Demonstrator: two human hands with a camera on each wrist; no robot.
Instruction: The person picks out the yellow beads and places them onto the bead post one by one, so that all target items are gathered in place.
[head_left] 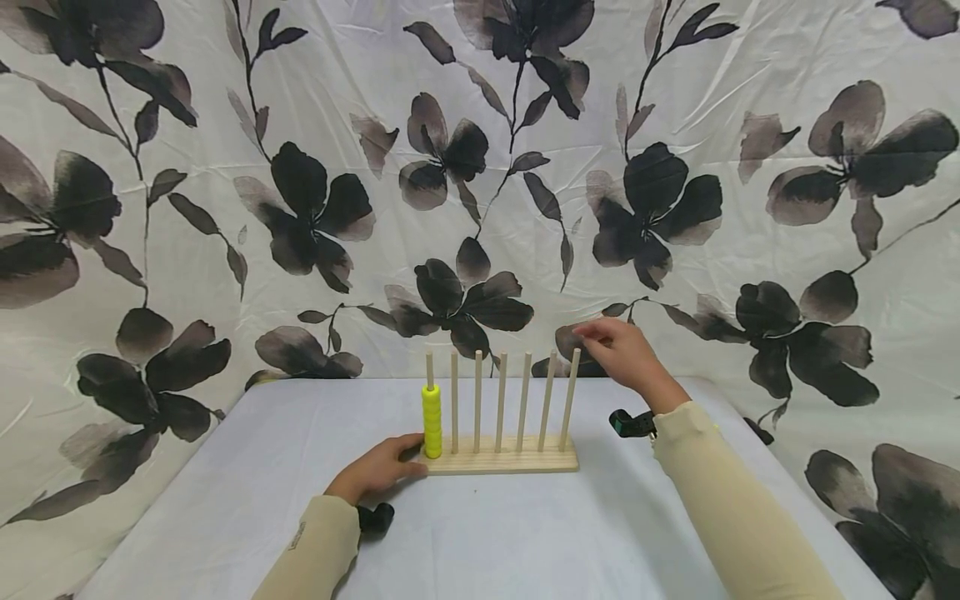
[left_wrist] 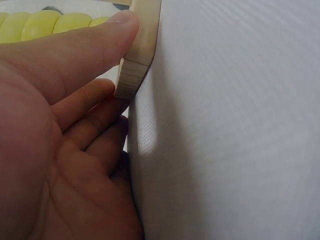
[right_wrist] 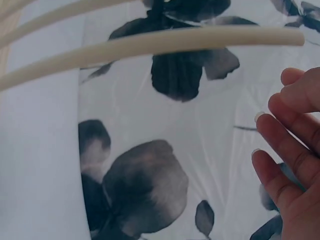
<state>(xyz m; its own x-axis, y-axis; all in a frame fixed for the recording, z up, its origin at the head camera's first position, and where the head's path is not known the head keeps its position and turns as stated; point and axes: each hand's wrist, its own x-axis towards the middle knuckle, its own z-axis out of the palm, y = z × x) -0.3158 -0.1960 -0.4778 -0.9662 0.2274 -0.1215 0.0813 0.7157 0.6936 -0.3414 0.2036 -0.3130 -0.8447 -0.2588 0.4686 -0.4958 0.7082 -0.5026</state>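
Note:
A wooden peg stand [head_left: 498, 463] sits on the table with a row of several upright pegs. Yellow beads [head_left: 432, 423] are stacked on its leftmost peg, whose top stays bare. My left hand [head_left: 378, 468] holds the left end of the base; in the left wrist view the thumb [left_wrist: 112, 37] lies on one side of the wood and fingers on the other. Beside the top of the rightmost peg [head_left: 571, 400] hovers my right hand [head_left: 621, 354], apart from it. Its fingers [right_wrist: 280, 170] are loosely bent, and I see nothing held in them.
A white cloth covers the table [head_left: 300, 433]. Behind it hangs a pale curtain [head_left: 570, 275] with dark flowers. Each wrist carries a small black camera, such as the one on the right wrist [head_left: 632, 423].

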